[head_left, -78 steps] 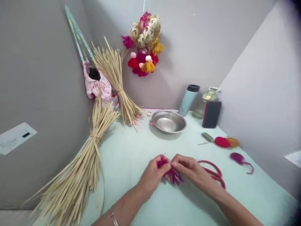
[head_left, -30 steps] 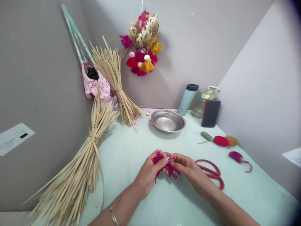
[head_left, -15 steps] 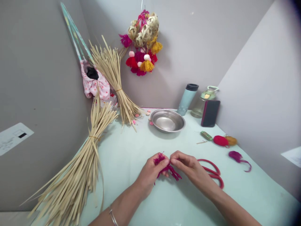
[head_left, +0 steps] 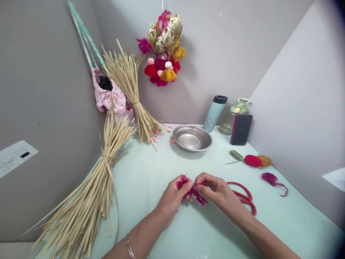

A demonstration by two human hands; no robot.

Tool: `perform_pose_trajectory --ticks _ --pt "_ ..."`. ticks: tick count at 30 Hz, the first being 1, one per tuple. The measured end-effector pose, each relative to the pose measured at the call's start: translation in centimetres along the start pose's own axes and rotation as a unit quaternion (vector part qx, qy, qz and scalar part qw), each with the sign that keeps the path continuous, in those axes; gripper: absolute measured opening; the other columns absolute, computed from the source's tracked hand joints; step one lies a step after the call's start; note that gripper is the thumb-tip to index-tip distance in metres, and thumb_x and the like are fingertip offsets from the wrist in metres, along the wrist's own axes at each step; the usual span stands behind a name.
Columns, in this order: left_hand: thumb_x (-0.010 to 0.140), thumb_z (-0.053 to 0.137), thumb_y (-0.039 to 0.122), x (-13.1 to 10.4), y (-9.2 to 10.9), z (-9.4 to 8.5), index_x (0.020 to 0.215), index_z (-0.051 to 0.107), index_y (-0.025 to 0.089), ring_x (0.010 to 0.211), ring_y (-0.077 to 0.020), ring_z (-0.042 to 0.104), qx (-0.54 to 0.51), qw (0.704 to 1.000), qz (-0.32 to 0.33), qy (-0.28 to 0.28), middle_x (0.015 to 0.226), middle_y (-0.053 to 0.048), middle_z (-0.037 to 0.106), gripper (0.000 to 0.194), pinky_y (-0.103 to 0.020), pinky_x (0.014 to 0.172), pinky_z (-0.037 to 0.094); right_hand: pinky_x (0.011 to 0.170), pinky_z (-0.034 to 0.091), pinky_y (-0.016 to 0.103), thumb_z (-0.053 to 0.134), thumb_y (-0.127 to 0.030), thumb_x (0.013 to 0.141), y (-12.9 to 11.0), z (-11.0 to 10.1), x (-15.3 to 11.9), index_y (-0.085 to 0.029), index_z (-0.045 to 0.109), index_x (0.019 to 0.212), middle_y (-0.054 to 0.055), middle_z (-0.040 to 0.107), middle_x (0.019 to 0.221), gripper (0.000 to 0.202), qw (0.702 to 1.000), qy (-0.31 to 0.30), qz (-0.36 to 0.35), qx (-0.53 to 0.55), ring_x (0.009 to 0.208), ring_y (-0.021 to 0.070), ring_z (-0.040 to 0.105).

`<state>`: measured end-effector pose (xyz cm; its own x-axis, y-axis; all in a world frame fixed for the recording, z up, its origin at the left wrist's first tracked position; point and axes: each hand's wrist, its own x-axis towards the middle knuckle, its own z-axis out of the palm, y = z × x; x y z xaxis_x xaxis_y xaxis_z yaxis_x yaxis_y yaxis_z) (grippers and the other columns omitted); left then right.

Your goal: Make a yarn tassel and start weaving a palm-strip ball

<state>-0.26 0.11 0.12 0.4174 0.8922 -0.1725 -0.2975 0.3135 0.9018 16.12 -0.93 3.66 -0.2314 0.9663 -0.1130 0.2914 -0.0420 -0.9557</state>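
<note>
Table (head_left: 145,165), pale green: the entries below are carried on or held over it. Bundle of dried strips (head_left: 104,183): tied near its top, placed at the left. Stainless-steel bowl (head_left: 192,140): set near the far edge. Red-handled scissors (head_left: 254,209): partly covered by the right hand (head_left: 215,187). Left hand (head_left: 175,194): closed around a tassel. Magenta yarn tassel (head_left: 198,198): held above the table, loose ends spread rightward. Magenta strand (head_left: 201,184): pinched by the right hand.
</note>
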Motion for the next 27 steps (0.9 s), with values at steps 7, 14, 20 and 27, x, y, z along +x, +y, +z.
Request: perform_pose_trajectory --ticks 7,14,20,27 --pt "0.079 0.067 0.049 -0.04 -0.12 0.1 0.076 0.054 0.016 0.056 -0.0102 0.049 0.036 0.999 -0.009 0.015 0.058 0.005 0.049 0.036 -0.024 0.059 0.036 0.069 0.044 0.028 0.062 -0.042 0.085 0.29 -0.03 -0.01 -0.019 0.058 0.075 0.001 0.063 0.074 0.025 1.0 0.0 -0.027 -0.014 0.072 0.0169 0.056" --pt "0.082 0.063 0.05 0.11 -0.54 -0.19 0.078 0.054 0.016 0.057 -0.0109 0.05 0.034 0.999 -0.004 0.016 0.058 0.005 0.047 0.035 -0.024 0.062 0.037 0.067 0.045 0.03 0.058 -0.035 0.087 0.04 0.06 -0.12 -0.019 0.058 0.079 0.002 0.066 0.076 0.017 1.0 -0.011 -0.015 -0.014 0.072 0.018 0.059" --pt "0.082 0.063 0.05 -0.12 0.1 -0.05 0.079 0.054 0.017 0.061 -0.0106 0.049 0.002 1.0 0.01 -0.013 0.063 0.004 0.047 0.035 -0.024 0.067 0.038 0.064 0.045 0.029 0.059 -0.033 0.084 0.34 0.24 0.17 -0.019 0.057 0.077 0.002 0.066 0.07 0.016 1.0 -0.012 0.003 0.011 0.07 0.0187 0.061" --pt "0.084 0.065 0.045 -0.16 0.32 0.1 0.08 0.055 0.016 0.061 -0.0086 0.045 -0.079 0.995 0.028 -0.063 0.07 0.002 0.05 0.031 -0.024 0.067 0.041 0.068 0.046 0.031 0.064 -0.038 0.082 0.75 0.4 0.27 -0.018 0.058 0.078 0.003 0.068 0.071 0.021 0.995 -0.054 0.024 0.082 0.073 0.0208 0.064"
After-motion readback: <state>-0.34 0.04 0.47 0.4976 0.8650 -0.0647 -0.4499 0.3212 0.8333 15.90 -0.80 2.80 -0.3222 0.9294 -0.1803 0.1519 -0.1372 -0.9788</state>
